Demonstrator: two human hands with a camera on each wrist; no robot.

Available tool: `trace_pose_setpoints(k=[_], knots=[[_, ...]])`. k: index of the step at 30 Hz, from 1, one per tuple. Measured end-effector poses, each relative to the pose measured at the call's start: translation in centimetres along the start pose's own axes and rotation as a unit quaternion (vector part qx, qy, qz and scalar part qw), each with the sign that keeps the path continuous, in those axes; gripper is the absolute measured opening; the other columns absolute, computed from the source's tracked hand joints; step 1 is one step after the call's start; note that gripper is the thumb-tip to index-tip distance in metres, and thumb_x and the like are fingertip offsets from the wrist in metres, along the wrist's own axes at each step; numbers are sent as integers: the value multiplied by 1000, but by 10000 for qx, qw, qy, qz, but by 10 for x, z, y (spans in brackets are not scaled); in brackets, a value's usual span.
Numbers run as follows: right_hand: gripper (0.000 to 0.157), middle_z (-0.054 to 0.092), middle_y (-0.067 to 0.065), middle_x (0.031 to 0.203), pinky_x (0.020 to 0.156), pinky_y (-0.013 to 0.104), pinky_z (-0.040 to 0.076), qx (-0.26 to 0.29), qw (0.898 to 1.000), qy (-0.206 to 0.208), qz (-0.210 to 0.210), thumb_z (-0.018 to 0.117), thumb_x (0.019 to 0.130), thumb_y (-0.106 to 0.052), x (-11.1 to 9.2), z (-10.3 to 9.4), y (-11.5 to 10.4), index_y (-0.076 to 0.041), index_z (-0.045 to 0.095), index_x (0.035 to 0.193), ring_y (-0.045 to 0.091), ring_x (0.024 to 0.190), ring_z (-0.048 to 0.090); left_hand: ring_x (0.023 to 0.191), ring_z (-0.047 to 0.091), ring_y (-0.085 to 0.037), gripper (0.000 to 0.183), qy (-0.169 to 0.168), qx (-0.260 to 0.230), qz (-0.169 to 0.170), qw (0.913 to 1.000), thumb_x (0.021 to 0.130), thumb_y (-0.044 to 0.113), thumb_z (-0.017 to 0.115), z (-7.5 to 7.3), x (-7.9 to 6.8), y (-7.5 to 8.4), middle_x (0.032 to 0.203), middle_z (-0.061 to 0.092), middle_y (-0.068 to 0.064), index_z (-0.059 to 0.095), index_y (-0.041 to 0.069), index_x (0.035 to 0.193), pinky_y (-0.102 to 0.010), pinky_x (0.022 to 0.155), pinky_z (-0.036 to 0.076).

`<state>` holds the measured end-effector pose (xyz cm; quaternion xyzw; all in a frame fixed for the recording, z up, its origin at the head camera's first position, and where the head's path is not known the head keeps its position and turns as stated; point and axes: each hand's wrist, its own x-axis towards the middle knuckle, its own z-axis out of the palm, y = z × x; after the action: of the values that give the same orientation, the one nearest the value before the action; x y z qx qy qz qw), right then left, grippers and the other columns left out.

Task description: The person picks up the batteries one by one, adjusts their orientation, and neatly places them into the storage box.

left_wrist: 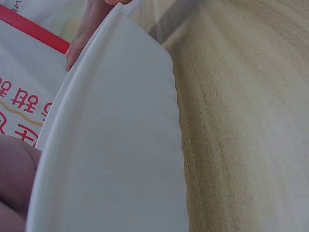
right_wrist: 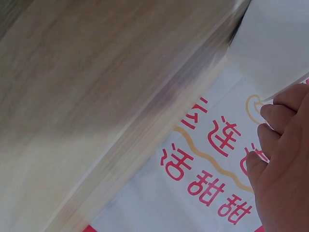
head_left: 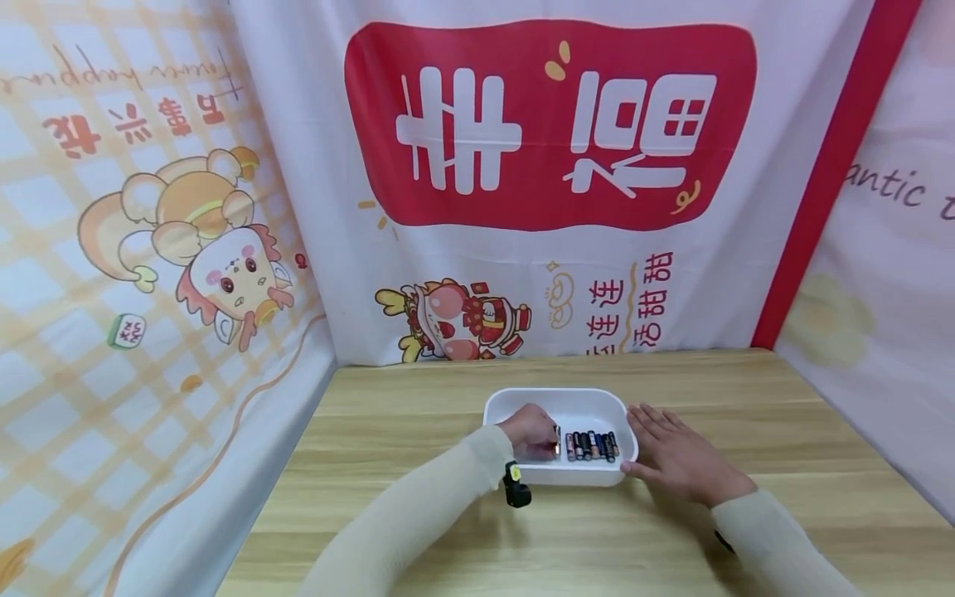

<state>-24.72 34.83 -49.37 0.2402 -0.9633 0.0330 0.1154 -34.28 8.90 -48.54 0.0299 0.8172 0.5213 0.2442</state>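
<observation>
A white plastic tray [head_left: 574, 477] with rounded corners stands on the table, its outer wall filling much of the left wrist view. Several small batteries [head_left: 593, 446] lie side by side in a row in its right part. Inside the tray, left of that row, my left hand [head_left: 533, 431] has its fingers curled and pinches a battery [head_left: 556, 441] partly hidden by the fingertips. At the tray's right end my right hand [head_left: 677, 454] lies with straight fingers against the rim, the thumb at the near right corner.
The wooden table [head_left: 418, 398] runs up to a printed cloth [head_left: 552, 290] at the back. Other printed cloths [head_left: 298, 398] hang along the left and right sides. A small black device [head_left: 516, 487] is strapped at the left wrist.
</observation>
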Motion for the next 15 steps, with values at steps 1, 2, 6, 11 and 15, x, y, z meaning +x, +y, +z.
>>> trace_pose_setpoints(k=[1, 2, 6, 11, 15], knots=[[89, 29, 17, 154, 116, 54, 18, -1, 10000, 10, -20, 45, 93, -66, 0, 0, 0, 3, 34, 147, 37, 142, 24, 62, 62, -18, 6, 19, 10, -4, 10000, 86, -9, 64, 1, 0, 0, 76, 65, -12, 64, -4, 83, -31, 63, 60], [88, 28, 16, 154, 116, 53, 18, -13, 10000, 11, -31, 45, 93, -66, 1, 0, 1, 3, 34, 147, 37, 142, 24, 63, 62, -18, 7, 39, 39, -6, 10000, 87, -9, 64, 1, 0, 1, 76, 65, -12, 64, -4, 82, -31, 63, 60], [89, 28, 16, 154, 116, 53, 19, -43, 10000, -24, -18, 43, 93, -67, 1, 0, 1, 3, 33, 148, 37, 142, 24, 58, 61, -17, 11, 101, 342, -25, 9994, 86, -7, 65, 3, -1, 4, 75, 65, -11, 63, -1, 77, -28, 59, 59], [89, 28, 16, 154, 116, 54, 20, -24, 10000, -21, -31, 44, 93, -66, 1, -1, 0, 3, 33, 148, 38, 141, 25, 51, 59, -15, 19, 192, 1084, 98, 9939, 82, -6, 68, 3, -1, 8, 71, 64, -11, 58, 2, 67, -25, 51, 57], [89, 27, 16, 155, 116, 53, 19, -25, 10000, -35, -28, 44, 93, -66, 0, -1, -1, 3, 32, 148, 38, 142, 23, 51, 61, -16, 20, 255, 1387, 183, 9898, 79, -7, 68, 4, 5, 6, 70, 63, -10, 56, 3, 66, -26, 49, 57]])
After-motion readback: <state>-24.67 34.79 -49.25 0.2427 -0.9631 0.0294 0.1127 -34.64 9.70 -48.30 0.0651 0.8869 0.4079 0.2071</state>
